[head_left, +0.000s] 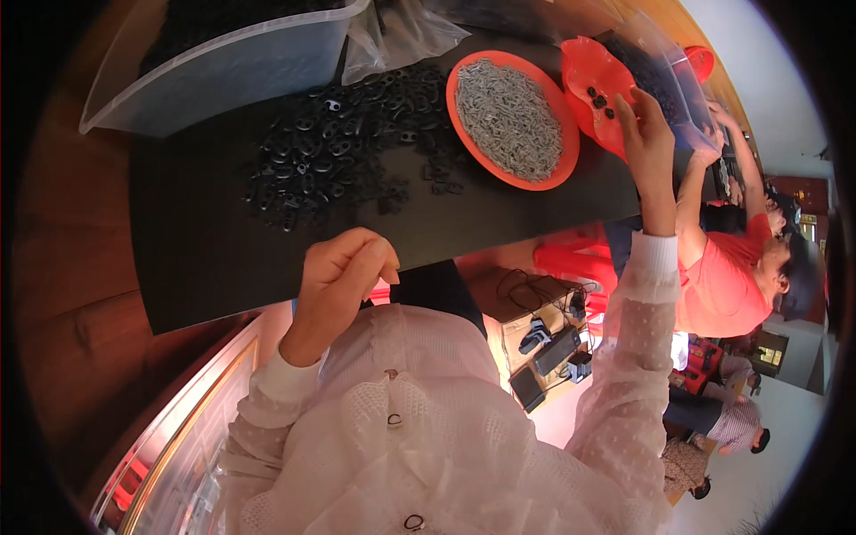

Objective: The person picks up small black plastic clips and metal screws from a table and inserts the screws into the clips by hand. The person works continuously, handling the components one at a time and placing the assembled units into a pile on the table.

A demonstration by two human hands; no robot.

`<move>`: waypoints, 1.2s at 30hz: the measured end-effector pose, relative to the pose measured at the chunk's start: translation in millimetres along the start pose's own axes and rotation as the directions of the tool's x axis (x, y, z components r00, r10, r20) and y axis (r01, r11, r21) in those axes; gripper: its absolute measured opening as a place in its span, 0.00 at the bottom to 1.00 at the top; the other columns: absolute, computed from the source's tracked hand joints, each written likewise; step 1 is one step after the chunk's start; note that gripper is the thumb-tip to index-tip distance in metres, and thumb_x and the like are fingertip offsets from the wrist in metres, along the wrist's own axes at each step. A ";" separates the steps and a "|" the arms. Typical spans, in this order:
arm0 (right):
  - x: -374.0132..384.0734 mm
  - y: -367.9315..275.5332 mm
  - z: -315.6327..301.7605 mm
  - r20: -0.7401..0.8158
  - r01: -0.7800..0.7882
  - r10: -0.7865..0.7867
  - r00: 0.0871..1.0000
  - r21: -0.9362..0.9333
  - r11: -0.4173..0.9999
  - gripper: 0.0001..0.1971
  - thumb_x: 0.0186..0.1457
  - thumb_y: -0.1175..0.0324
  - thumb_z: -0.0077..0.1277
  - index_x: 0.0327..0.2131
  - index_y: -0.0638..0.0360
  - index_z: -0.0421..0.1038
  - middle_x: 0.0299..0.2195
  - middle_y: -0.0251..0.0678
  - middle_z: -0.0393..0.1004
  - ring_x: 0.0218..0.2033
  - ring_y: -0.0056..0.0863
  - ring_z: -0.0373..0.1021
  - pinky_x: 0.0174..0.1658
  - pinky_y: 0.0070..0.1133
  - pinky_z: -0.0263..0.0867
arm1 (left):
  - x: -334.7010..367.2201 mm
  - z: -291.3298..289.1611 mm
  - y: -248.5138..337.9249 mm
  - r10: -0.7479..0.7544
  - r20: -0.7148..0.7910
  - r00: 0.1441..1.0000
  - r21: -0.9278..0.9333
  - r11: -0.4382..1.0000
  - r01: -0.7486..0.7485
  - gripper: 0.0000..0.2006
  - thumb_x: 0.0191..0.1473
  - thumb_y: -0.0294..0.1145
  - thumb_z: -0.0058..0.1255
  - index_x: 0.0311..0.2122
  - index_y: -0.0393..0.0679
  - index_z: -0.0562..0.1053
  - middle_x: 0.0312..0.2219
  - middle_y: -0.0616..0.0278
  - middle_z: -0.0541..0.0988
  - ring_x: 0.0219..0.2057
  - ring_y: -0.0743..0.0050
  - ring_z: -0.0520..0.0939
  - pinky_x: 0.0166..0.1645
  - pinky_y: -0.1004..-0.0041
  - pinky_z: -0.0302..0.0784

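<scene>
Right hand (644, 134) at orange scoop (596, 89)

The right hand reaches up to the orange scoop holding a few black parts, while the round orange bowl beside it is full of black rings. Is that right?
Not quite. The head view shows the round orange bowl full of small grey pieces, not black rings. The right hand does reach the orange scoop holding a few black parts.

a black mat (223, 241) covers the reddish wooden table (62, 294); pale floor (794, 446) lies at right.
</scene>
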State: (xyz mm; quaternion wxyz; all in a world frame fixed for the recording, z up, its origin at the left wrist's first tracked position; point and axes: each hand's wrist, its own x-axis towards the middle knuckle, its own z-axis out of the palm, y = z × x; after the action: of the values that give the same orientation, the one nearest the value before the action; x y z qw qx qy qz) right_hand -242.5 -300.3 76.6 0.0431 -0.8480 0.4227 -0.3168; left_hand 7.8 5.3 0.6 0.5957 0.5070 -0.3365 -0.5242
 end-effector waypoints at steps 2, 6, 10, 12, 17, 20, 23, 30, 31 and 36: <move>-7.4 -11.7 5.3 0.026 0.000 -0.003 1.000 0.128 0.992 0.15 0.56 0.64 0.53 0.41 0.67 0.70 0.27 0.42 0.73 0.27 0.28 0.70 0.32 0.23 0.65 | -0.8 -0.2 0.4 -0.006 -0.007 1.000 0.022 1.000 0.006 0.11 0.58 0.28 0.42 0.27 0.36 0.73 0.20 0.65 0.76 0.20 0.88 0.68 0.25 0.82 0.63; -31.7 -71.6 19.0 0.222 0.053 -0.114 0.968 0.262 0.963 0.10 0.56 0.68 0.52 0.39 0.64 0.71 0.28 0.41 0.72 0.28 0.31 0.71 0.33 0.25 0.66 | -0.8 0.5 -1.8 0.013 -0.001 1.000 0.061 0.998 -0.013 0.11 0.58 0.27 0.42 0.26 0.34 0.73 0.20 0.65 0.76 0.22 0.85 0.72 0.27 0.81 0.66; -49.2 -101.3 43.6 0.298 0.345 -0.421 0.857 0.275 0.897 0.06 0.55 0.71 0.50 0.36 0.61 0.70 0.31 0.40 0.72 0.28 0.39 0.71 0.30 0.29 0.67 | -1.0 0.5 -3.0 0.033 0.003 0.999 0.052 0.998 -0.033 0.11 0.58 0.26 0.42 0.26 0.34 0.72 0.20 0.64 0.75 0.23 0.84 0.74 0.27 0.81 0.67; -56.9 -116.9 52.8 0.353 0.360 -0.435 0.828 0.259 0.896 0.06 0.54 0.72 0.50 0.36 0.60 0.70 0.30 0.39 0.71 0.28 0.42 0.71 0.29 0.32 0.67 | -1.4 2.0 -0.3 0.022 -0.001 1.000 0.071 0.997 -0.022 0.11 0.58 0.26 0.42 0.26 0.34 0.72 0.20 0.64 0.75 0.22 0.85 0.73 0.27 0.81 0.66; -54.0 -139.9 78.3 0.322 0.509 -0.509 0.798 0.091 0.856 0.05 0.51 0.70 0.52 0.29 0.61 0.68 0.26 0.39 0.69 0.26 0.38 0.72 0.25 0.30 0.68 | -1.1 3.6 0.7 0.010 -0.008 1.000 0.091 0.996 -0.009 0.11 0.58 0.26 0.43 0.25 0.35 0.72 0.19 0.65 0.74 0.21 0.86 0.72 0.25 0.82 0.64; -52.5 -146.4 93.4 0.370 0.567 -0.508 0.778 -0.067 0.821 0.05 0.47 0.73 0.52 0.26 0.62 0.67 0.25 0.39 0.69 0.24 0.35 0.73 0.24 0.28 0.68 | -1.7 1.7 2.4 0.007 -0.001 1.000 0.114 0.993 -0.007 0.11 0.58 0.26 0.43 0.24 0.35 0.71 0.18 0.65 0.74 0.21 0.87 0.71 0.25 0.82 0.64; -50.9 -151.1 102.7 0.381 0.623 -0.550 0.743 -0.092 0.777 0.03 0.44 0.75 0.51 0.25 0.63 0.67 0.24 0.40 0.70 0.24 0.35 0.73 0.23 0.27 0.69 | -1.9 1.9 1.7 0.047 -0.006 0.999 0.096 0.994 -0.046 0.11 0.58 0.27 0.43 0.24 0.35 0.71 0.17 0.65 0.73 0.21 0.86 0.71 0.25 0.81 0.65; -58.3 -161.1 102.8 0.393 0.600 -0.542 0.743 -0.034 0.799 0.04 0.42 0.76 0.50 0.25 0.62 0.66 0.24 0.41 0.70 0.22 0.37 0.73 0.22 0.28 0.68 | -2.4 1.1 -5.1 0.139 0.013 0.990 0.077 0.987 -0.139 0.12 0.58 0.25 0.40 0.24 0.37 0.71 0.19 0.68 0.74 0.18 0.90 0.63 0.22 0.82 0.57; -58.1 -161.0 101.6 0.399 0.598 -0.540 0.741 -0.026 0.801 0.04 0.42 0.75 0.50 0.25 0.62 0.66 0.24 0.41 0.69 0.22 0.37 0.72 0.22 0.28 0.68 | -2.9 1.0 -5.7 0.145 0.008 0.989 0.069 0.987 -0.145 0.12 0.58 0.25 0.40 0.24 0.36 0.71 0.19 0.68 0.74 0.18 0.90 0.63 0.23 0.82 0.57; -58.4 -161.6 89.9 0.470 0.545 -0.504 0.725 0.057 0.837 0.06 0.47 0.72 0.52 0.28 0.61 0.67 0.26 0.40 0.69 0.23 0.40 0.71 0.24 0.32 0.67 | -2.4 -2.0 -4.8 0.131 0.035 0.991 0.118 0.984 -0.134 0.12 0.58 0.25 0.41 0.24 0.36 0.71 0.19 0.66 0.74 0.20 0.87 0.69 0.26 0.81 0.63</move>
State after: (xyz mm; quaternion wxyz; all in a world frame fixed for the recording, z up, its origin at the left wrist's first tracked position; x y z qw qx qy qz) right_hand -105.3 -171.1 30.9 0.0160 -0.9841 0.1554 -0.0844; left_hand 7.7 8.4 -4.2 0.5930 0.5113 -0.4086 -0.4690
